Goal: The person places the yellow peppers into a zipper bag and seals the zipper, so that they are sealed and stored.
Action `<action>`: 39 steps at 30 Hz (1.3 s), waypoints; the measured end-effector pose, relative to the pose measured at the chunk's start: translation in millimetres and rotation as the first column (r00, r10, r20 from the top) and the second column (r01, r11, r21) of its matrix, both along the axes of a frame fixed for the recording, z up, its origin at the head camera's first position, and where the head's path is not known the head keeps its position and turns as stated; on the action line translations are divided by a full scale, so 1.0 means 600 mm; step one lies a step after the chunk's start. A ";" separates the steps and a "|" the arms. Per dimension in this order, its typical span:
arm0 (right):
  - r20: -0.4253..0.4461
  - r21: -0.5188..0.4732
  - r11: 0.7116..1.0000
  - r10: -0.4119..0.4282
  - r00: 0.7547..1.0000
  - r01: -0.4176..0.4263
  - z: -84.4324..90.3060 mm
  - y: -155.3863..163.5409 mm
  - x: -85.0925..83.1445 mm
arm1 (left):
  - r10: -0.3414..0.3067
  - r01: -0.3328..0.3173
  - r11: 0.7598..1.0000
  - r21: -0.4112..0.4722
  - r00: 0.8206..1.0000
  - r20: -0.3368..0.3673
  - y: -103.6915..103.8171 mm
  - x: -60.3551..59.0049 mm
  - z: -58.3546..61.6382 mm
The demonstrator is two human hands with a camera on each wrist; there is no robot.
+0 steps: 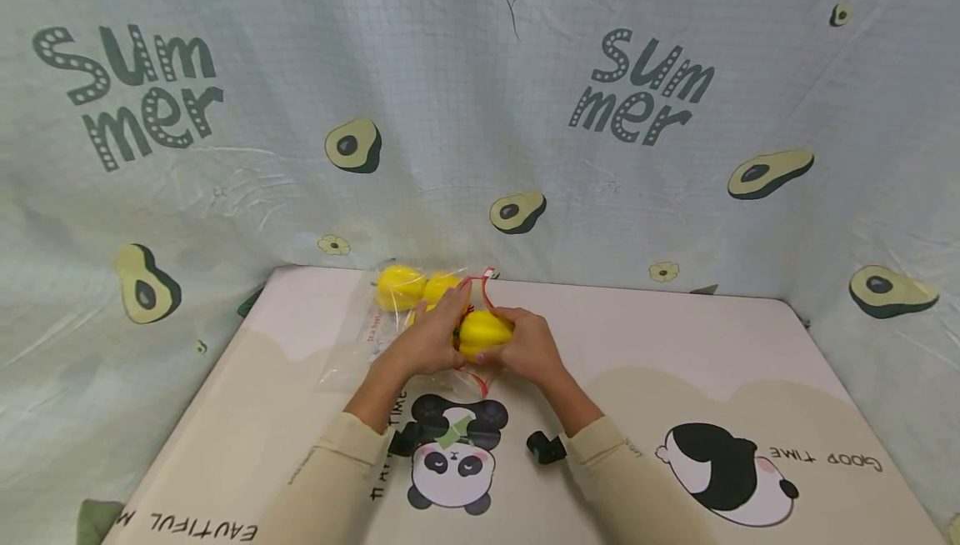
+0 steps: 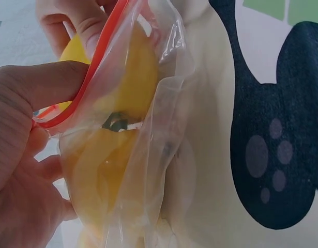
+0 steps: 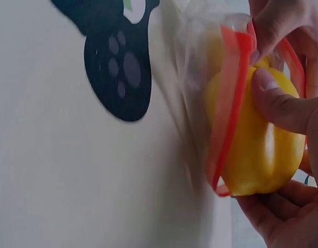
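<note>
Avocado-print cloth (image 1: 480, 112) hangs behind and beside the table (image 1: 750, 345), whose mat shows pandas; a small black object (image 1: 545, 447) lies near the right sleeve. Right hand (image 1: 528, 347) curls around a yellow pepper (image 1: 483, 332) at the red-rimmed mouth of a clear plastic bag (image 1: 360, 345). Left hand (image 1: 431, 337) pinches that red rim, thumb (image 2: 45, 82) on it. Three yellow peppers show: one held, two (image 1: 416, 287) in the bag further back

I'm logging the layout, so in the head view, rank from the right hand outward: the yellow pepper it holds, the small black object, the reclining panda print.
1. Yellow pepper, gripped in the right hand.
2. Small black object, toward the person, beside the right sleeve.
3. Reclining panda print, far right on the mat.
</note>
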State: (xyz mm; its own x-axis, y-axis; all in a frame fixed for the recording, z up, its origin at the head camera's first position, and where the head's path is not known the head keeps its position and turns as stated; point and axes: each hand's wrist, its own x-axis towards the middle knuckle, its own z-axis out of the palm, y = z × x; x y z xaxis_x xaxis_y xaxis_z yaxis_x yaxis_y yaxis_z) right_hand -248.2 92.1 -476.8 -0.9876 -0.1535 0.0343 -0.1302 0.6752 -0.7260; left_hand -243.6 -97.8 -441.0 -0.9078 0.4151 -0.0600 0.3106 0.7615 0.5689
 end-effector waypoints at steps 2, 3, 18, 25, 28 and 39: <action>0.018 -0.015 1.000 -0.010 1.000 0.010 0.000 -0.003 0.001 | 0.002 -0.002 1.000 -0.001 1.000 0.000 0.001 0.001 0.000; 0.028 -0.022 1.000 -0.014 1.000 0.015 -0.001 -0.004 0.001 | 0.004 -0.004 1.000 -0.003 1.000 0.001 0.001 0.001 0.001; 0.064 -0.129 0.990 0.071 0.995 -0.062 -0.011 0.002 -0.003 | 0.021 -0.021 1.000 -0.017 1.000 0.004 0.004 0.008 0.001; 0.078 -0.073 0.995 0.066 0.995 -0.060 -0.020 0.001 -0.005 | 0.015 -0.015 0.999 -0.038 1.000 -0.005 0.008 0.013 0.003; 0.056 -0.047 0.994 0.096 0.994 -0.094 -0.022 -0.002 -0.008 | 0.012 -0.013 0.999 -0.051 1.000 -0.014 0.008 0.014 0.003; 0.120 -0.056 0.981 0.191 0.974 -0.185 -0.016 0.013 -0.015 | 0.026 -0.026 0.998 -0.059 1.000 -0.001 0.006 0.015 0.000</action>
State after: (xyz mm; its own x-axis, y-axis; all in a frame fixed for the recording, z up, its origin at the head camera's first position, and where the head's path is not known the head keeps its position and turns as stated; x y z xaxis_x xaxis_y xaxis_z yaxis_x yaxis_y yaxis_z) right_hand -257.1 100.1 -486.5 -0.9381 -0.3379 -0.0763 -0.1584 0.6145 -0.7728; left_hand -234.6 -94.1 -441.2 -0.9183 0.3869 -0.0837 0.2902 0.8018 0.5224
